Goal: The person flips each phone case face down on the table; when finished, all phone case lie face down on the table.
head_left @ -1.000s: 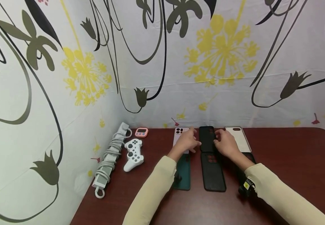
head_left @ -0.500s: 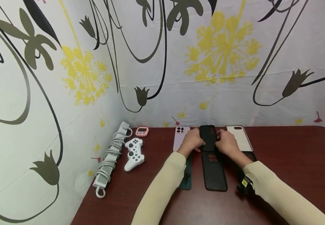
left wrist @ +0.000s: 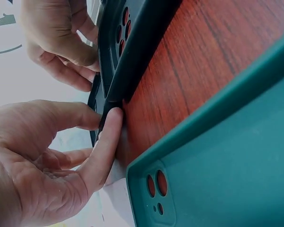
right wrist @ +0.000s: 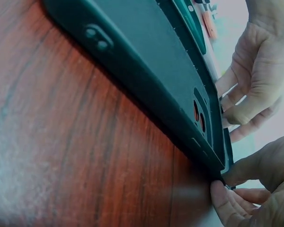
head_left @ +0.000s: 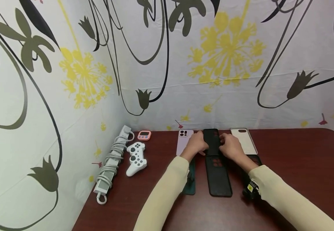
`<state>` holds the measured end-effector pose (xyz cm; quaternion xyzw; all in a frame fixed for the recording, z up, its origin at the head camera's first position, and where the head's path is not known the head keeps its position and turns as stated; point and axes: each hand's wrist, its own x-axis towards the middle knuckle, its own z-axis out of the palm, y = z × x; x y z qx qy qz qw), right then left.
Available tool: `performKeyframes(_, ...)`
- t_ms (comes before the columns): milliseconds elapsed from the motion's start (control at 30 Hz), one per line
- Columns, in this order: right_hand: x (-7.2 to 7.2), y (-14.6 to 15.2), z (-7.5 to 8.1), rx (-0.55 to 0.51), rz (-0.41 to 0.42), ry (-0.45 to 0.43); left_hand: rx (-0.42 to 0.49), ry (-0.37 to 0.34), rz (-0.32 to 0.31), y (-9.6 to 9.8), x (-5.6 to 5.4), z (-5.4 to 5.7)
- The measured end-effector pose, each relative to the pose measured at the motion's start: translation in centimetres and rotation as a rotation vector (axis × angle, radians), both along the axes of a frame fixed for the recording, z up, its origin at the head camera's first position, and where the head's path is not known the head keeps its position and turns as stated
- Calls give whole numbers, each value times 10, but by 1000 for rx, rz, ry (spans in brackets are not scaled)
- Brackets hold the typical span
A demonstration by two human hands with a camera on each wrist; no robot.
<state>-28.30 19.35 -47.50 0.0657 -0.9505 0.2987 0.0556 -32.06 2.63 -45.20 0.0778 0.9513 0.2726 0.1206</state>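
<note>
Side by side at the table's back edge, my left hand (head_left: 195, 144) and right hand (head_left: 231, 147) hold the far black phone case (head_left: 212, 142) from its two long sides. In the left wrist view, the left thumb and fingers pinch the case's edge. The right wrist view has the right thumb and fingers pinching the opposite edge, low by the tabletop. A nearer black phone case (head_left: 218, 178) with camera holes lies end to end with it, its inside up. Left of these are a lilac phone case (head_left: 182, 145) and, partly behind my left forearm, a green phone case (left wrist: 227, 165).
Right of the hands lie a cream phone case (head_left: 246, 141) and another dark case (head_left: 255, 158), mostly hidden by my right arm. Further left are a white game controller (head_left: 136, 158), a pink timer (head_left: 144, 135) and a power strip (head_left: 111, 163) wrapped in its cord. Patterned cloth stands behind.
My left hand has moved right, from over the lilac case to the far black case's left side. The right hand stays at its right side. The cases keep their places.
</note>
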Motion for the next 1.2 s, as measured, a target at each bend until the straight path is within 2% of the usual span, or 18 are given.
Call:
performKeyframes(167, -2, -3, -2, -17, 0, 12, 55, -41, 30, -3, -1, 1)
performKeyframes(267, -3, -4, -3, -41, 0, 16, 87, -34, 36, -4, -2, 1)
performKeyframes(500, -2, -4, -5, -107, 9, 4, 30, 33, -33, -9, -7, 4)
performKeyframes(800, -12, -8, -4, -93, 42, -86, 239, -68, 18, -21, 1, 14)
performKeyframes(1000, -18, -13, -4, -137, 71, -149, 318, -73, 2, -30, 2, 20)
performKeyframes(1200, -23, -15, 0, -210, 92, -284, 415, -142, -32, -41, 1, 26)
